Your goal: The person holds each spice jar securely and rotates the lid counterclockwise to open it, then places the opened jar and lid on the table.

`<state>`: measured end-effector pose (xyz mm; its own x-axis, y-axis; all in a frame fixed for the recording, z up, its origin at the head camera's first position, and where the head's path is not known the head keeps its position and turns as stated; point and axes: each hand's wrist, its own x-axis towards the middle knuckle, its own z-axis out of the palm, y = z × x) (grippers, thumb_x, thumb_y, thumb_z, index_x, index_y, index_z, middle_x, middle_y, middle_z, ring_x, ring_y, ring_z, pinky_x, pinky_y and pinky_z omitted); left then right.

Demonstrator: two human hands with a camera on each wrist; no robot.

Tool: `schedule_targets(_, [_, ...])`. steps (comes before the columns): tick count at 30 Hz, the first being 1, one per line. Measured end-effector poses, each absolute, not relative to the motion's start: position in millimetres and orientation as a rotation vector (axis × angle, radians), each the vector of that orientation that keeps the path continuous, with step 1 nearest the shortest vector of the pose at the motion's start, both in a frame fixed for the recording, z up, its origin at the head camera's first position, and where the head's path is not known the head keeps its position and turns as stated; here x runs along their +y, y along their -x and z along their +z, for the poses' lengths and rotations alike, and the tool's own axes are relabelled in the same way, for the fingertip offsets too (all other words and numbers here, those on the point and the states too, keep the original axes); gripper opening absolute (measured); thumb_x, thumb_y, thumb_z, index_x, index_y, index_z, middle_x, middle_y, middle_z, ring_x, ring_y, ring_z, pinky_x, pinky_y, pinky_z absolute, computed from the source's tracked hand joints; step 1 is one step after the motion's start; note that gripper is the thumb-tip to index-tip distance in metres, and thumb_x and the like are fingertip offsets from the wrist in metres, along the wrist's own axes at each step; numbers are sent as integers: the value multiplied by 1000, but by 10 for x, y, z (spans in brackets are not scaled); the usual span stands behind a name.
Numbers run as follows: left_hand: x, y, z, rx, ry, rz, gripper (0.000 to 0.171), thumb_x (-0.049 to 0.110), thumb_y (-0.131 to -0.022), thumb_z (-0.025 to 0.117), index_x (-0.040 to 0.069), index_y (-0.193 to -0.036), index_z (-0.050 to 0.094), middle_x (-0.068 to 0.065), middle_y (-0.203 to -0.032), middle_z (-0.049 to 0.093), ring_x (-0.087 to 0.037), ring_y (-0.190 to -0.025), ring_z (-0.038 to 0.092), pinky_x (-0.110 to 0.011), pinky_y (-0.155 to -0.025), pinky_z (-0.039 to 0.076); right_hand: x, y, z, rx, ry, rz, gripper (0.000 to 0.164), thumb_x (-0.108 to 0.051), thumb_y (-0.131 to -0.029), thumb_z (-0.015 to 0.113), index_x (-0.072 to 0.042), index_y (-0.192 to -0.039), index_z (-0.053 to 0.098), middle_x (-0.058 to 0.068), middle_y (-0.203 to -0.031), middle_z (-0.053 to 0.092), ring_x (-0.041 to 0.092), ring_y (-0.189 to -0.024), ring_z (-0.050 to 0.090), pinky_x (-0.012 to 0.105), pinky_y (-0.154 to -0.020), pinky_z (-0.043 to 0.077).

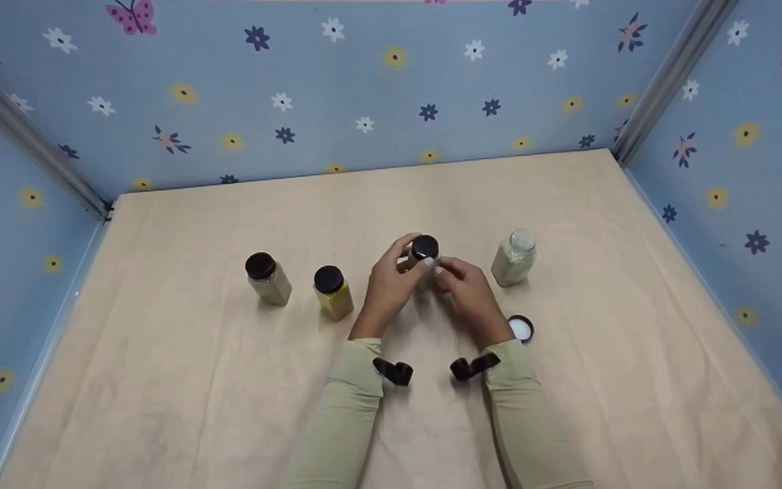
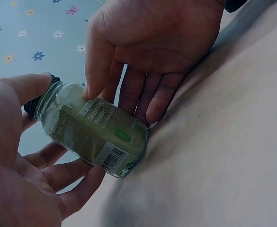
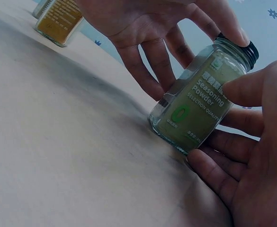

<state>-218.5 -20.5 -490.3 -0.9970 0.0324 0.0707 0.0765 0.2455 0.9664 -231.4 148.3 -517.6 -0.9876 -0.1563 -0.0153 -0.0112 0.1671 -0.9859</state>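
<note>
The two hands are hiding most of the seasoning jar (image 3: 190, 99) in the head view, so mainly its black lid (image 1: 425, 246) is showing there. Some small words on the label (image 2: 95, 111) are too blurry to read, but "Seasoning Powder" is showing. In the right wrist view, a yellow jar (image 1: 334, 299) is being cut off at the top. The right arm is covering a bit of a loose lid (image 1: 520, 329), whose white inside is facing up.

The seasoning jar is standing tall, its long way going up and down, with its lid pointing up. I cannot tell if its bottom is touching the table (image 1: 228, 407).

The left hand (image 1: 391, 282) is holding the jar, with its thumb resting by the lid. The right hand (image 1: 470, 288) is pinching the jar's side. The jar is sitting between the yellow jar and a pale green jar (image 1: 514, 261).
</note>
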Motion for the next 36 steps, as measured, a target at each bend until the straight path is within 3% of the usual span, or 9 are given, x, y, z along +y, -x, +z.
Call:
schedule_targets(8, [-231, 2170, -4956, -2401, 157, -1972, 55, 44, -93, 70, 35, -144, 52, -7, -137, 57, -25, -121, 60, -39, -93, 53, 1482, 2310, -5188, 2323, 163, -1936, 30, -17, -100, 61, -2, -126, 67, 11, -105, 66, 22, -93, 59, 38, -85, 54])
schedule_targets(20, [-246, 2182, -4982, -2343, 172, -1990, 52, 35, -96, 69, 21, -144, 55, -8, -134, 59, -25, -118, 62, -39, -95, 52, 1489, 2317, -5169, 2343, 145, -1904, 33, -17, -101, 58, -2, -129, 65, 11, -118, 67, 23, -100, 62, 38, -85, 55])
schedule_targets(29, [-203, 2175, -4984, -2288, 111, -1982, 45, 30, -92, 75, 26, -135, 60, -7, -128, 64, -24, -113, 65, -36, -92, 54, 1489, 2317, -5173, 2313, 134, -1923, 31, -16, -101, 59, -3, -128, 66, 11, -116, 67, 24, -99, 61, 41, -87, 55])
schedule_targets(36, [-265, 2188, -4948, -2374, 179, -1998, 59, 37, -93, 72, 29, -147, 51, -8, -133, 59, -28, -120, 61, -40, -95, 52, 1485, 2311, -5203, 2351, 177, -1946, 29, -15, -101, 60, -1, -126, 67, 12, -114, 68, 25, -94, 62, 43, -87, 53])
